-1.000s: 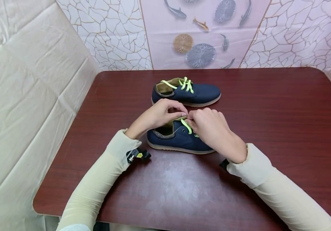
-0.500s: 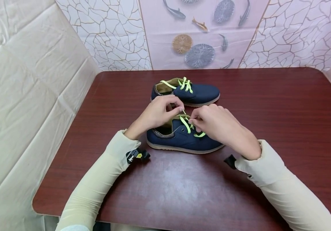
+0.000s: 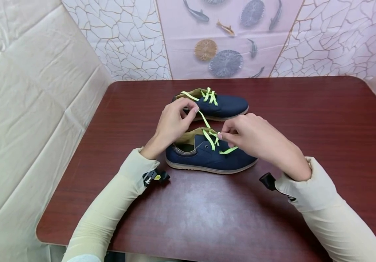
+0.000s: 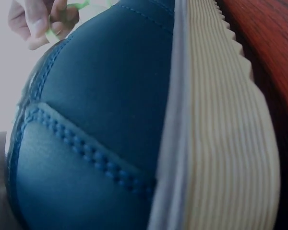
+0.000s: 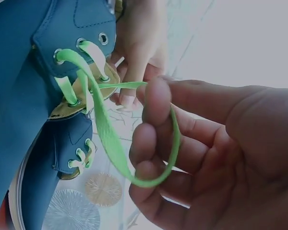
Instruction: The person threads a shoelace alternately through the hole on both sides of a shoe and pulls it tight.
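A navy shoe (image 3: 207,160) with a tan lining stands sole down on the table, toe to the right. Its neon yellow-green shoelace (image 3: 228,150) runs through some of the eyelets, while the rearmost near-side eyelet has no lace in it. My left hand (image 3: 174,119), above the shoe's far side, pinches a stretch of the lace between thumb and forefinger. Over the tongue, my right hand (image 3: 260,140) pinches another part of the lace; the right wrist view shows a loop (image 5: 113,139) hanging round its fingers. Shoe leather (image 4: 105,96) fills most of the left wrist view.
Behind stands the matching navy shoe (image 3: 230,104), its yellow-green laces threaded and a loose end over its opening. Both are on a reddish-brown table (image 3: 322,123). A patterned backdrop (image 3: 135,43) rises at the back, and a pale cloth (image 3: 37,120) hangs at the left.
My left hand has moved up and left, drawing out a longer piece of lace. The right hand has shifted right, away from the left, uncovering more of the near shoe.
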A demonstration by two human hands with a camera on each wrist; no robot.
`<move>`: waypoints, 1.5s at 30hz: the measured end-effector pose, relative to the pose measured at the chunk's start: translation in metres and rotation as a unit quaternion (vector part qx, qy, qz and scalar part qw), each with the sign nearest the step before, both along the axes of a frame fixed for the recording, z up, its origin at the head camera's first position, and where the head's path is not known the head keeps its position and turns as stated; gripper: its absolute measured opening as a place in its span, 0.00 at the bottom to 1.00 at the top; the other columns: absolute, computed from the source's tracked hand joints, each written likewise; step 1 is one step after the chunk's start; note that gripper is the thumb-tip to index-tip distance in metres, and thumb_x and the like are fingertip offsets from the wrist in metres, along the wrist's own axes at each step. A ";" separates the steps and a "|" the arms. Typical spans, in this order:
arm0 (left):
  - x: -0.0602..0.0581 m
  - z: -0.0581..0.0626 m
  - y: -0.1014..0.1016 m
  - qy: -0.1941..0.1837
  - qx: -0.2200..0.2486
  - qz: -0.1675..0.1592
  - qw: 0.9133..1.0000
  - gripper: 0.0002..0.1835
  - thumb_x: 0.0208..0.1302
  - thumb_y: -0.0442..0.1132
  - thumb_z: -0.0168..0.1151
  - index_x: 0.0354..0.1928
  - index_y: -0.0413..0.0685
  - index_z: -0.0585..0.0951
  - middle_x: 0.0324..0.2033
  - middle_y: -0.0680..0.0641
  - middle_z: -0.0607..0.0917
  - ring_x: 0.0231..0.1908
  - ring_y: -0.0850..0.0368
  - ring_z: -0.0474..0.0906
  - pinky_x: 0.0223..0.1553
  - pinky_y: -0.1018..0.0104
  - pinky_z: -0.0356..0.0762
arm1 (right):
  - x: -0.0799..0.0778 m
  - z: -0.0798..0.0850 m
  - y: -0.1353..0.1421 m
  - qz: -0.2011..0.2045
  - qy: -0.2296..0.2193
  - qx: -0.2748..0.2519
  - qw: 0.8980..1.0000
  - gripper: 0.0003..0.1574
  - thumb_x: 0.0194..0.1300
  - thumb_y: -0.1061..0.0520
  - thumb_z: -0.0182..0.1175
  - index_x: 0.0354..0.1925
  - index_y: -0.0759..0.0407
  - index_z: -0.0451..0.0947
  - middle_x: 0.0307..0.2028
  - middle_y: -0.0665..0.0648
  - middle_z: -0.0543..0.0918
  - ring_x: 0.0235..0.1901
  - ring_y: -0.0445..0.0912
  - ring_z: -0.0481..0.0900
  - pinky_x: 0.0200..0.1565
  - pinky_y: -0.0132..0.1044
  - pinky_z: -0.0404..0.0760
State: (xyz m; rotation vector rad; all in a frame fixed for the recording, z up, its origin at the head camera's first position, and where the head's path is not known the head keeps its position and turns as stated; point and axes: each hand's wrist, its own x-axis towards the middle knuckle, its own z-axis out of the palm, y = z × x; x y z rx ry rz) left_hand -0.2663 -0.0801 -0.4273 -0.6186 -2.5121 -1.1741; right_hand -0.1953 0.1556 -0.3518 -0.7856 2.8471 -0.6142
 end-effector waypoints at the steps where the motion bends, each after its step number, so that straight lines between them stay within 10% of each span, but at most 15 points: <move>1: 0.000 0.000 -0.001 0.004 0.001 0.006 1.000 0.05 0.76 0.40 0.64 0.43 0.50 0.88 0.39 0.53 0.86 0.26 0.59 0.79 0.34 0.64 0.77 | 0.000 0.000 0.000 0.003 -0.002 -0.005 1.000 0.10 0.75 0.54 0.65 0.35 0.50 0.89 0.23 0.45 0.81 0.26 0.42 0.77 0.34 0.43 0.75; 45: -0.021 0.027 -0.049 0.028 0.147 0.153 0.977 0.08 0.75 0.40 0.64 0.45 0.44 0.89 0.37 0.53 0.86 0.15 0.64 0.65 0.22 0.70 0.64 | -0.021 -0.018 0.005 0.015 -0.060 -0.016 0.998 0.10 0.75 0.53 0.65 0.34 0.50 0.87 0.25 0.46 0.78 0.29 0.45 0.74 0.37 0.42 0.71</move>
